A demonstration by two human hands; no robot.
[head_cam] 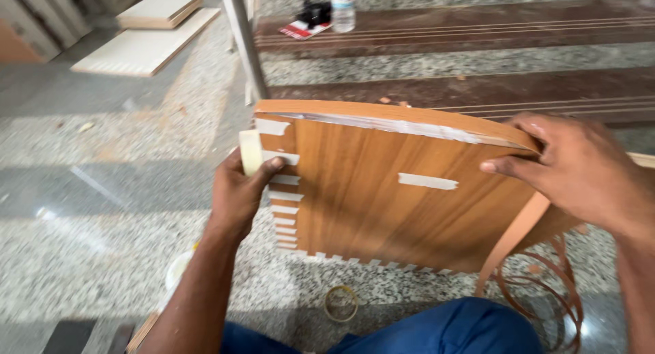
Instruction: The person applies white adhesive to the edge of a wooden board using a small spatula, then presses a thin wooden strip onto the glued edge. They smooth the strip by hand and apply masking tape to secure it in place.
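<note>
A speckled granite floor stretches toward dark stone steps, where a clear plastic bottle stands beside a small black object on a red-and-white card. Pale boards lie stacked far off to the left.

A wood-grain panel stands tilted on the floor just in front of the person's blue-trousered knees — short strips of pale masking tape run down its left edge and along the bottom, with one more strip on its face. The left hand grips the panel's left edge, fingers curled and the thumb pressing a roll of masking tape against it. The right hand rests on the upper right corner, fingers close together and bent over the top edge. Brown edge banding curls loose on the floor below that hand — a small ring lies near the knees.
</note>
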